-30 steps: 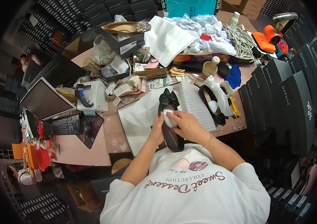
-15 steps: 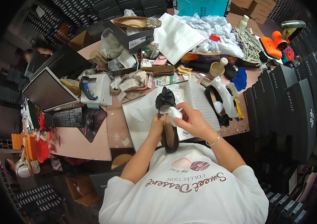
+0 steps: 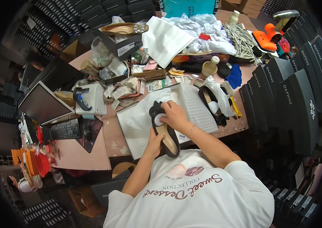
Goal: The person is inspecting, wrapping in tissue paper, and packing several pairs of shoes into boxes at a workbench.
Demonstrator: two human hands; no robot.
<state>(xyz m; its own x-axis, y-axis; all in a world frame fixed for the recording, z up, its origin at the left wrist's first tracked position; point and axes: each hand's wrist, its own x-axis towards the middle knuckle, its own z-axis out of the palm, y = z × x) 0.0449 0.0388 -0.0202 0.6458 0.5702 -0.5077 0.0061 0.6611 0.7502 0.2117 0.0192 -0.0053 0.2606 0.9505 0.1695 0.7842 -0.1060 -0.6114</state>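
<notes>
My left hand (image 3: 154, 144) grips a black flat shoe (image 3: 171, 146) by its side, with the beige insole facing up and the heel toward me. A black bow (image 3: 155, 108) sits on the toe. Fingers of my right hand (image 3: 175, 117) press on a white paper wad (image 3: 158, 120), which lies inside the toe opening; the fingertips are partly hidden there. Beneath the shoe lies an open shoe box (image 3: 130, 141) lined with white paper. The matching black shoe (image 3: 205, 95), stuffed with white wrapping (image 3: 218, 93), rests on the table to the right.
A monitor (image 3: 45, 103), keyboard (image 3: 65, 130) and label printer (image 3: 90, 99) stand at left. Crumpled white paper (image 3: 202, 32), a jar (image 3: 209, 69) and a blue cloth (image 3: 234, 76) fill the far side. Dark shoe boxes (image 3: 297, 110) are stacked at right.
My right hand has brought the paper wad down into the shoe's toe. The shoe has tilted, its toe swinging left. The whole view has shifted slightly.
</notes>
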